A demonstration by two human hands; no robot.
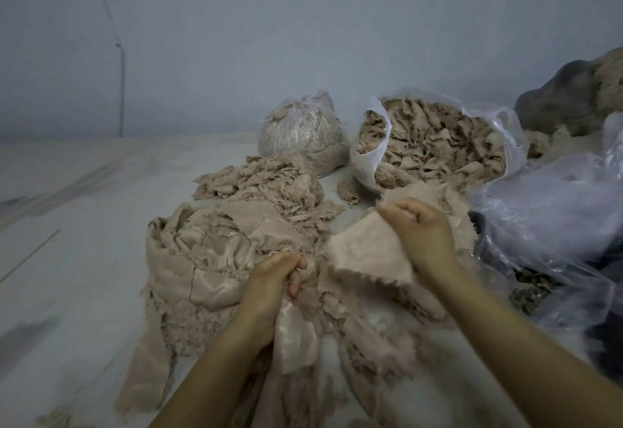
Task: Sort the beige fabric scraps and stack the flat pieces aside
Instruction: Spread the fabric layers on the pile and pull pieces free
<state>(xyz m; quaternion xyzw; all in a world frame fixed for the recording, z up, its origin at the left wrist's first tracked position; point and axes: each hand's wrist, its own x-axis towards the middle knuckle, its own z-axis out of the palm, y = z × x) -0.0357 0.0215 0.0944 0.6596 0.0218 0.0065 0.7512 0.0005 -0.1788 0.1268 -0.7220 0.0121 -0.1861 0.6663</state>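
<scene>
**Hands in the scrap pile**

Head view: left hand (279,279) has its grip curled round bunched beige fabric (293,330) in the near scrap pile (209,259). Right hand (421,232) pinches a flat beige piece (364,252), lifted above the pile. An open bag of scraps (435,144) stands behind.

My left hand (274,281) grips a shiny beige strip (296,336) over the scrap heap (209,259); my right hand (419,230) pinches a fuzzy flat piece (365,252).

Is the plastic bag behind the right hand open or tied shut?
Open: the plastic bag gapes at its mouth, with beige scraps showing inside.
</scene>
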